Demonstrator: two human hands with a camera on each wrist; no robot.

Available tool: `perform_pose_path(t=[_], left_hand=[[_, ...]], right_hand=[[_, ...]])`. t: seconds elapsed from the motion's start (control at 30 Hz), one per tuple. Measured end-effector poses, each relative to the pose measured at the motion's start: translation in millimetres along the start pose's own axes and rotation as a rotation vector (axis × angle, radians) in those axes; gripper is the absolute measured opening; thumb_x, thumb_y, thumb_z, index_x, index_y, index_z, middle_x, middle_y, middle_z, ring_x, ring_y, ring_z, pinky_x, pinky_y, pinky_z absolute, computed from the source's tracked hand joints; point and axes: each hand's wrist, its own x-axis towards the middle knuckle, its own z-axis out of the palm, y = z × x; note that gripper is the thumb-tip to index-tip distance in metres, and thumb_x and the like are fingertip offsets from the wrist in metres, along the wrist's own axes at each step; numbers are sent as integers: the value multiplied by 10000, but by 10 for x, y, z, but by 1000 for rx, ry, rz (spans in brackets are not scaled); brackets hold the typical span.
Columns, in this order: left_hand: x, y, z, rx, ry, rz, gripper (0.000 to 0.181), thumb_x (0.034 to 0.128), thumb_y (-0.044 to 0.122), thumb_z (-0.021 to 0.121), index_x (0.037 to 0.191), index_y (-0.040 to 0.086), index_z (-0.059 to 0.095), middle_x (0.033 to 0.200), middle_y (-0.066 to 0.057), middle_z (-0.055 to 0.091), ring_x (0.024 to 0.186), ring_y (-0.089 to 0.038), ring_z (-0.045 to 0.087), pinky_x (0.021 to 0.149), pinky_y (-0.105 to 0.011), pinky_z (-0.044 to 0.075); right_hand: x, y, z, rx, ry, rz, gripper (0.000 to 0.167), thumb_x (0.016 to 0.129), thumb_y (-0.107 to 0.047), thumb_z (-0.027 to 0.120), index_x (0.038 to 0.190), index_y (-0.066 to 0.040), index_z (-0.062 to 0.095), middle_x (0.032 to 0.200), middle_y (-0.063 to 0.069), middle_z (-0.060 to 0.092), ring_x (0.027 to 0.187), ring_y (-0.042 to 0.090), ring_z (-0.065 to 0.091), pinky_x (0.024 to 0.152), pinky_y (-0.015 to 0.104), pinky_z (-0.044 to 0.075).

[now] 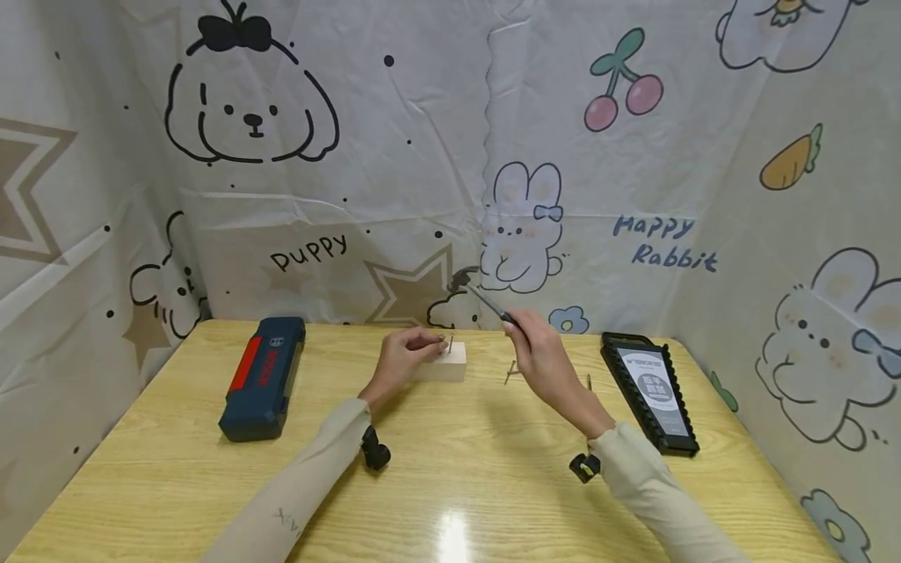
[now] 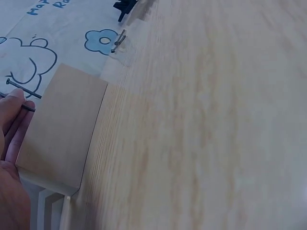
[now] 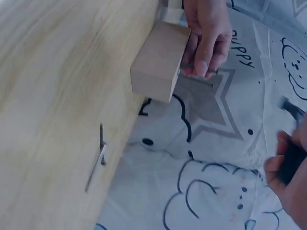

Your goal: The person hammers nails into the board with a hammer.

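A pale wooden block (image 1: pixel 439 370) lies near the table's back edge. One nail (image 2: pixel 24 89) stands up from its top face. Beside that nail, my left hand (image 1: pixel 403 361) pinches a second nail (image 2: pixel 29 109) between thumb and fingers, its point at the block's top. My right hand (image 1: pixel 540 356) grips the dark handle of a hammer (image 1: pixel 486 299), raised to the right of the block. The hammer's head (image 3: pixel 291 109) is blurred, apart from both nails.
Loose nails (image 3: pixel 102 153) lie on the table (image 1: pixel 422 485) right of the block, with another nail (image 1: pixel 589 381) beyond my right wrist. A blue-and-red Bosch case (image 1: pixel 260 383) lies at left, a black tool rack (image 1: pixel 651 395) at right. A printed cloth (image 1: pixel 422 195) hangs behind.
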Motion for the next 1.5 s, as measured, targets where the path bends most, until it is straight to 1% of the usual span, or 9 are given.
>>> perform_pose_path(t=[0.23, 0.5, 0.7, 0.8, 0.93, 1.03, 1.13, 1.3, 1.5], left_hand=[[-13, 2, -5, -8, -5, 23, 102, 900, 77, 831, 963, 6, 793, 1030, -140, 795, 904, -162, 763, 815, -194, 595], [-53, 4, 2, -44, 23, 33, 96, 902, 79, 829, 975, 24, 800, 1030, -129, 797, 913, -171, 762, 817, -195, 594], [-105, 23, 57, -73, 66, 28, 124, 912, 99, 825, 1016, 34, 806, 1041, -111, 794, 921, -154, 756, 796, -194, 596], [-90, 47, 44, -69, 66, 52, 137, 918, 75, 810, 1043, 21, 803, 1051, -135, 793, 950, -210, 764, 810, -188, 590], [-84, 72, -4, -52, 47, 58, 161, 930, 44, 785, 1083, -5, 795, 1075, -168, 791, 1005, -274, 768, 835, -168, 580], [-94, 87, -31, -44, 51, 49, 172, 936, 28, 775, 1101, -18, 786, 1087, -178, 788, 1021, -286, 768, 847, -169, 584], [-96, 96, -28, -43, 64, 58, 173, 939, 22, 771, 1105, -30, 779, 1084, -181, 787, 1013, -279, 770, 845, -171, 587], [-92, 121, 34, -7, 54, 94, 186, 957, 33, 755, 1118, -59, 760, 1082, -183, 785, 1003, -288, 766, 840, -172, 582], [-159, 208, 80, 38, 81, 64, 185, 968, 5, 732, 1146, -42, 748, 1115, -188, 774, 1031, -328, 753, 886, -271, 610]], right_hand=[[-189, 1, 139, -93, -160, 30, 70, 1063, -18, 578, 1060, -4, 647, 871, 46, 550, 748, 126, 446, 618, 288, 444], [-176, 16, 159, -68, -38, -38, 75, 1028, 22, 617, 1091, 16, 659, 884, 71, 572, 760, 150, 484, 620, 322, 464], [-218, 76, 159, 26, -165, 273, 151, 1074, -31, 566, 1125, 73, 661, 918, 134, 621, 761, 153, 517, 633, 296, 472], [-176, 157, 95, 341, -248, 610, 275, 1123, -77, 464, 1243, 133, 596, 985, 151, 623, 778, 113, 520, 635, 232, 470], [-113, 284, -47, 1014, -243, 1024, 358, 1163, -141, 303, 1390, 116, 407, 1022, 70, 537, 789, 67, 476, 646, 178, 454], [-114, 365, -116, 1366, -269, 1144, 283, 1171, -208, 260, 1354, -14, 356, 981, 14, 504, 776, 63, 477, 655, 180, 448], [-157, 416, -133, 1523, -312, 1176, 202, 1165, -242, 288, 1225, -76, 388, 945, 14, 530, 794, 86, 537, 685, 195, 492], [-261, 458, -122, 1500, -261, 1197, 114, 1153, -162, 353, 1204, -70, 397, 1025, 83, 573, 907, 151, 630, 841, 280, 596], [-301, 444, -118, 1150, -224, 1168, 147, 1150, -124, 344, 1278, -55, 369, 1017, 64, 506, 868, 125, 535, 778, 255, 538]])
